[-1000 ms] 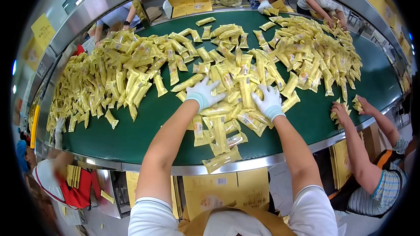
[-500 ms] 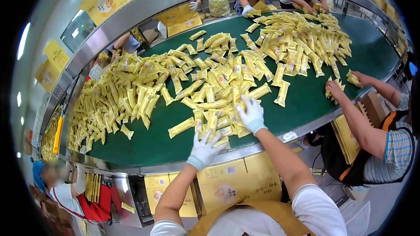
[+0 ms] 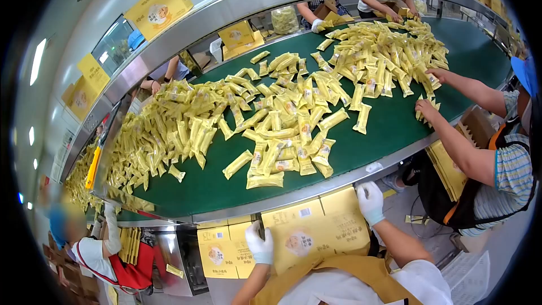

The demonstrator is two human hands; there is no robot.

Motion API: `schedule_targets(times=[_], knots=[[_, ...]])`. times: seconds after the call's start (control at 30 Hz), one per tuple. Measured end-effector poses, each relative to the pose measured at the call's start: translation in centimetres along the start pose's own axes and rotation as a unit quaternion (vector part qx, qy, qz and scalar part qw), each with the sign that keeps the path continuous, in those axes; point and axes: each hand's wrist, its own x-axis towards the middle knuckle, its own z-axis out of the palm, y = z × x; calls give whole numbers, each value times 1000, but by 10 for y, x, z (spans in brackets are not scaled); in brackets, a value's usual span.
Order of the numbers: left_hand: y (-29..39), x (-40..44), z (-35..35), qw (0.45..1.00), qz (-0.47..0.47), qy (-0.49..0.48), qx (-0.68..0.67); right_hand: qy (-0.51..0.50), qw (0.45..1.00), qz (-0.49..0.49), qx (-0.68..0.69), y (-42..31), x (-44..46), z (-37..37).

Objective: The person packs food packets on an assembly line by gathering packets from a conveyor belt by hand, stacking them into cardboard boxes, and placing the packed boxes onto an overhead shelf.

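Both my hands are in white gloves at a yellow printed carton (image 3: 316, 234) below the table's near edge. My left hand (image 3: 260, 243) is at the carton's left side, its fingers curled at the upper left edge. My right hand (image 3: 371, 202) is at the upper right corner, fingers bent around the edge. Beyond them, a loose heap of yellow wrapped packets (image 3: 288, 130) lies on the green table surface (image 3: 226, 200), apart from my hands. One packet (image 3: 265, 180) lies crosswise near the metal edge.
Large packet heaps lie left (image 3: 164, 130) and far right (image 3: 389, 51). A co-worker's hands (image 3: 432, 110) handle packets at right. Another co-worker in a red apron (image 3: 132, 268) is at lower left. A metal rail (image 3: 237, 5) arches over the far side. More cartons (image 3: 226, 251) stand at my left.
Both my hands have left the packets and come back over the table edge to the carton. The view has shifted. The right co-worker's far hand has moved toward the far-right heap.
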Motion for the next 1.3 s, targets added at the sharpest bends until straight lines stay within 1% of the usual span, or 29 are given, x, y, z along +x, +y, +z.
schedule_targets(times=[0.03,0.1,0.13,0.23,0.27,0.37,0.4,0.43,0.47,0.5,0.53,0.57,0.63,0.67,0.7,0.77,0.8,0.87,0.9,0.97,1.0,1.07,1.17,1.2,1.23,1.27,1.3], knots=[[-6,-10,7,994,-110,-5,-21,28,999,33,-19,10,-13,8],[-39,-9,42,986,-160,-44,-31,82,990,96,-55,44,-31,35],[-55,-13,55,980,-185,-62,-35,-17,976,197,-91,63,-37,48],[17,11,26,943,-291,-153,-49,-211,929,297,-64,2,-22,27],[-13,8,42,951,-281,-127,-31,-169,950,255,-67,19,-26,38],[2,4,23,964,-233,-101,-80,-177,948,263,41,14,-29,22],[16,1,11,963,-227,-94,-114,-158,953,241,98,6,-33,15],[9,-6,11,943,-221,-78,-237,-139,953,218,155,-6,-37,8],[-4,-15,10,909,-211,-61,-355,-118,950,195,212,-16,-40,-1],[-12,-20,7,861,-199,-43,-466,-95,943,172,269,-23,-40,-12],[49,-8,-41,861,-162,-100,-471,-71,931,150,325,-30,-38,-23],[67,-9,-60,812,-155,-136,-545,-47,915,129,379,-35,-36,-35],[79,-13,-80,691,-139,-201,-681,-24,901,77,425,-36,-26,-58],[66,-21,-85,725,-110,-266,-626,5,892,91,442,-69,-22,-71],[73,-21,-86,740,-26,-328,-587,-15,906,38,422,-78,-17,-77],[100,-15,-87,740,144,-438,-490,-14,959,59,278,-62,-11,-70],[109,-13,-86,737,172,-455,-469,-1,954,49,295,-53,-10,-62],[121,-8,-84,728,226,-487,-425,26,966,64,248,-74,-14,-61],[122,-4,-84,734,258,-483,-402,40,971,72,224,-81,-16,-61],[121,5,-86,741,320,-473,-352,70,964,79,245,-82,-20,-62],[125,8,-91,757,339,-460,-316,85,960,81,256,-83,-22,-63],[122,9,-93,772,395,-419,-268,111,951,85,275,-83,-27,-64],[124,8,-93,790,478,-326,-204,-38,951,180,249,-87,-37,-69],[125,7,-95,793,503,-291,-183,-18,947,196,252,-86,-44,-64],[126,9,-98,783,532,-270,-176,-19,979,139,146,-96,-43,-71],[127,11,-101,772,560,-247,-169,-19,996,78,38,-109,-40,-84],[131,15,-104,760,588,-223,-163,-19,997,14,-72,-119,-34,-93]])
